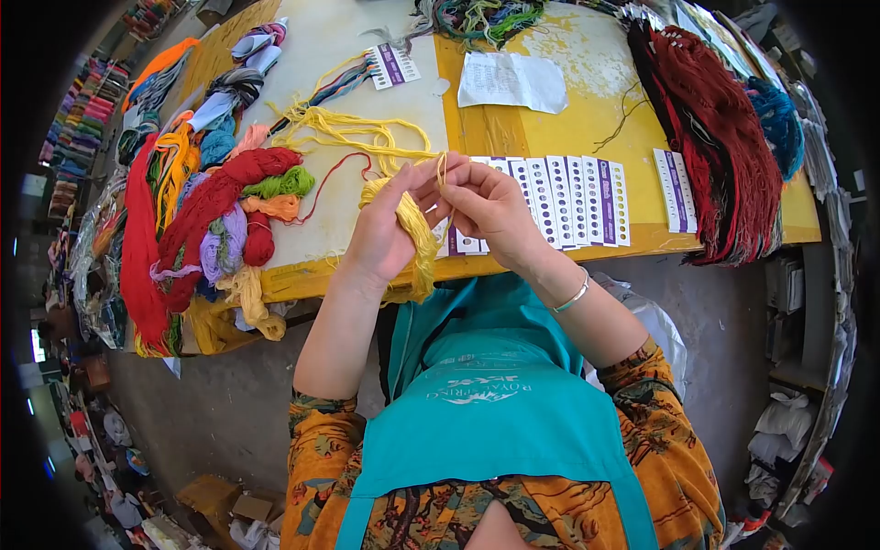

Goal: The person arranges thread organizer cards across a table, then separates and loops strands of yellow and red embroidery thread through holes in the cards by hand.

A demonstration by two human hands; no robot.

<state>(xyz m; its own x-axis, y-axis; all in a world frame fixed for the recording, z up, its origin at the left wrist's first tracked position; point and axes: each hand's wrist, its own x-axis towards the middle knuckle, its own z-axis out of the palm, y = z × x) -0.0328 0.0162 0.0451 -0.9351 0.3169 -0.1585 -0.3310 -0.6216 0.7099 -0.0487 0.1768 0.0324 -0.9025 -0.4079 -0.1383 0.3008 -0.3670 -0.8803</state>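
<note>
A skein of yellow embroidery thread [418, 246] hangs over the palm of my left hand [378, 240], whose fingers are closed around it. My right hand [500, 209] pinches a thin loop of yellow strand between thumb and fingertips, close to the left fingertips. More yellow thread [344, 128] trails loosely over the tabletop beyond the left hand. Under and beside the right hand lies a fanned row of white cards with purple strips and punched holes [573, 197]. Farther back, a similar card [392, 66] has several coloured threads tied into its holes.
Colourful skeins [225, 197] are heaped along the left side of the yellow table [642, 170]. Dark red thread bundles [710, 128] lie at the right, beside another punched card [674, 188]. A handwritten paper [511, 82] and a tangled thread pile [481, 20] are at the back.
</note>
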